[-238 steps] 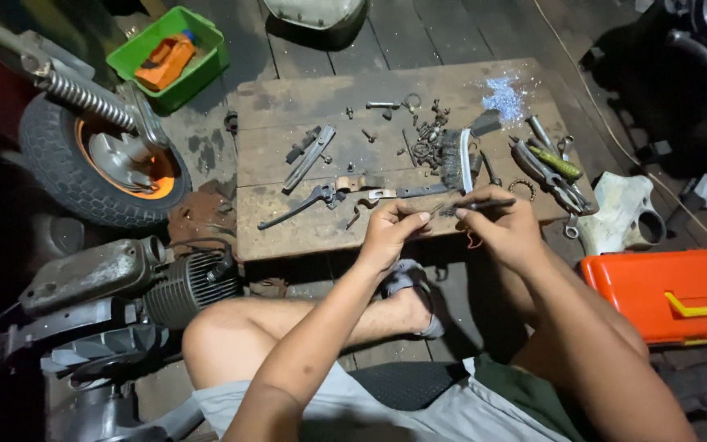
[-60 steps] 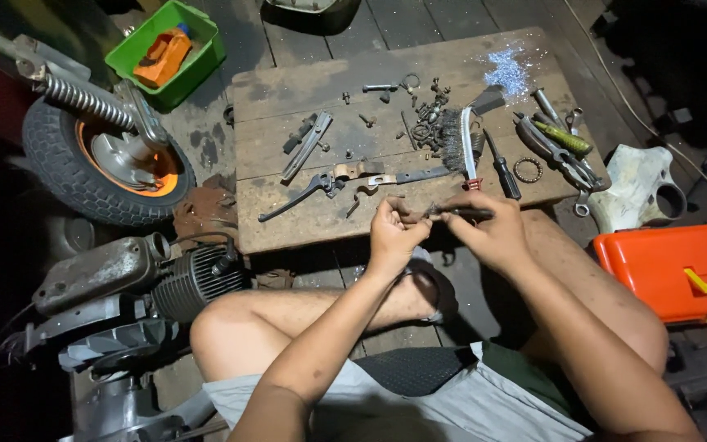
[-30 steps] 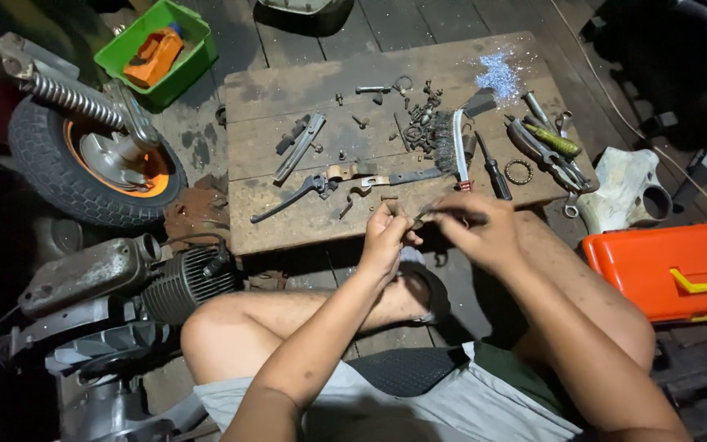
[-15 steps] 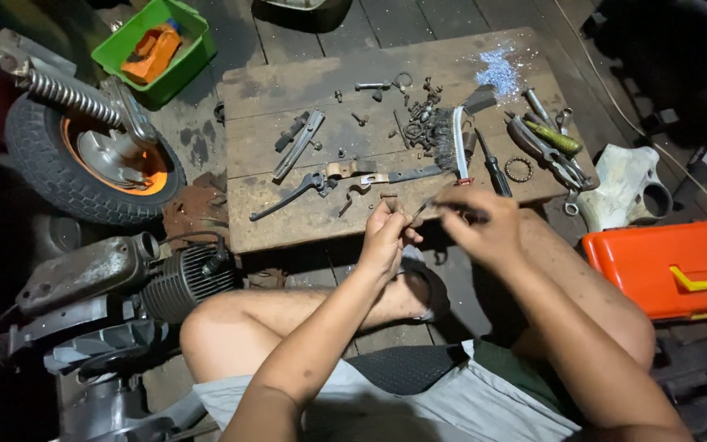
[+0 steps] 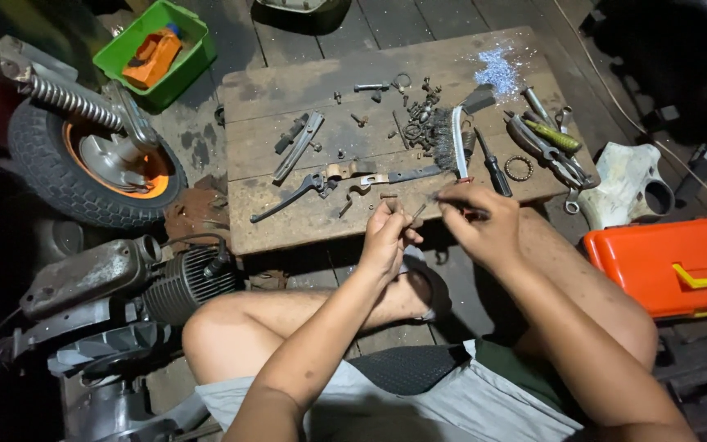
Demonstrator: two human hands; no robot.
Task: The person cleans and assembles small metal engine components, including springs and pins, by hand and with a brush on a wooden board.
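Head camera looks down on a seated person working at the near edge of a low wooden board [image 5: 304,229]. The left hand [image 5: 386,237] has its fingertips closed together on a small dark metal part [image 5: 416,214], held just off the board's front edge. The right hand [image 5: 478,225] pinches a thin rod-like tool [image 5: 452,199], its tip pointing left toward that part.

Against the frames from moments ago little has shifted: both hands stay close together at the same spot, and over the last second the right hand has only drawn in slightly toward the left. The work looks like steady fine fiddling on one piece rather than a change of step.

Just beyond the hands lie a wire brush [image 5: 457,141], a screwdriver [image 5: 493,166], a brake lever [image 5: 288,199] and scattered bolts. An orange toolbox [image 5: 673,262] sits to the right.
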